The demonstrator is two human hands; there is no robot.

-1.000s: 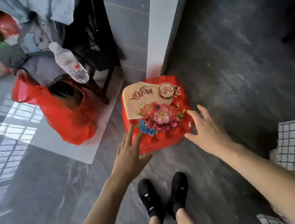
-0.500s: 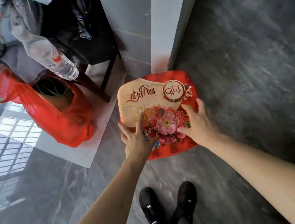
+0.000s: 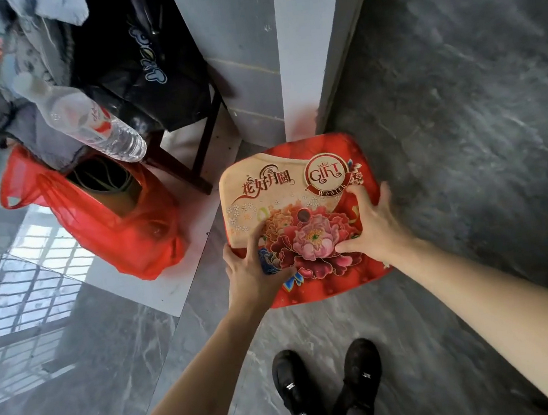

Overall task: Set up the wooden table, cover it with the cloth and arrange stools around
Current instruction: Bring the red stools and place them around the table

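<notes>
- We find both hands on the red plastic stool with a printed peony-and-cream seat point(image 3: 300, 204), which stands on the dark grey marbled floor point(image 3: 461, 115) directly ahead of the person's black shoes point(image 3: 329, 390).
- A second ago both hands hovered above the seat with fingers spread; they have since come down onto it.
- The left hand point(image 3: 256, 268) now grips the seat's near left edge, thumb on top over the print, fingers apparently curled under the rim, though these are hidden.
- The right hand point(image 3: 371, 226) lies on the seat to the right of the left hand, thumb on the peony, fingers bent over the right edge.
- We judge this a two-handed hold preparatory to lifting; the stool is not yet visibly raised.
- Beyond the left hand stand a red plastic bag holding a plant pot point(image 3: 105, 221) and a clear plastic water bottle point(image 3: 89, 123), well apart from the stool.
- Beyond both hands, a grey tiled pillar point(image 3: 264, 53) stands just behind the stool.
- No wooden table or cloth is in view.
</notes>
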